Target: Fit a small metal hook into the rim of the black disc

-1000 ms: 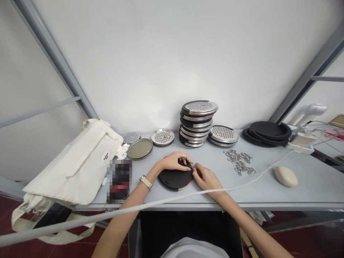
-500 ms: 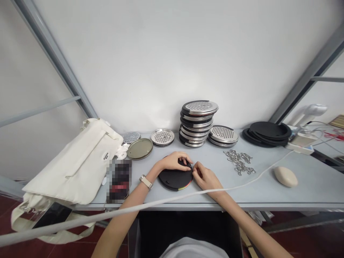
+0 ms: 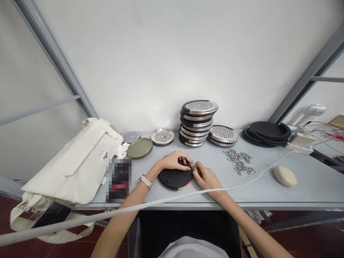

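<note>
A round black disc (image 3: 174, 179) lies flat on the table in front of me, with a red and yellow band showing along its near right rim. My left hand (image 3: 176, 161) curls over the disc's far side, its fingers bent and thumb pressed near the right edge. At that same edge my right hand (image 3: 203, 175) is closed, thumb and forefinger pinched together. A small shiny bit shows between the hands, too small to name; the fingers hide what the right hand grips. To the right lies a loose heap of bent metal wire hooks (image 3: 239, 161).
A tall stack of perforated metal discs with black rims (image 3: 199, 123) stands behind the hands, beside a lower stack (image 3: 223, 134). Black discs (image 3: 268, 132) pile up at right. An olive disc (image 3: 139, 148), white bag (image 3: 72, 165), white cable (image 3: 172, 199) and cream oval object (image 3: 285, 176) are around.
Both hands keep their places at the disc's right edge, with hardly any visible finger movement. The whole view has shifted very slightly.
</note>
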### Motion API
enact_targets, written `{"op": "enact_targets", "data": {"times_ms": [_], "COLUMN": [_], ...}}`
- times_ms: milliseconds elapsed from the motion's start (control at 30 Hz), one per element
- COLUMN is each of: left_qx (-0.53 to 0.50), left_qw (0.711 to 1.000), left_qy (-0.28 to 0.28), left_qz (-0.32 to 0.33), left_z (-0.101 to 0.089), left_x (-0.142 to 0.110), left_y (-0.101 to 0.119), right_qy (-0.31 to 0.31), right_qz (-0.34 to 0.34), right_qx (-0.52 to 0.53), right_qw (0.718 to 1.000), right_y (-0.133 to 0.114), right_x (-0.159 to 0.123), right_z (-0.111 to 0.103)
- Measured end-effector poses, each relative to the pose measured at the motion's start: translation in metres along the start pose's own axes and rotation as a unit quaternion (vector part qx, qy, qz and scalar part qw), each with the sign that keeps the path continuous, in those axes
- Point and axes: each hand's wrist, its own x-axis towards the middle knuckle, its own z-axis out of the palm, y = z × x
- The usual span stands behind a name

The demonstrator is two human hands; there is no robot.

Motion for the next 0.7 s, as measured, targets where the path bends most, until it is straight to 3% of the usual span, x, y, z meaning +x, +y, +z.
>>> {"op": "enact_targets", "data": {"times_ms": [700], "left_qx": [-0.018], "left_qw": [1.0], "left_qy": [-0.002], "left_qz": [0.023], "left_z": [0.0003], "left_x": [0.0007], "left_y": [-0.0041], "right_qy": [-0.004], "right_qz": [-0.004], "right_qx": [-0.001], "right_qw": [1.0], "right_y": [0.0013], "right_x": [-0.0001], "right_z": [0.0007]}}
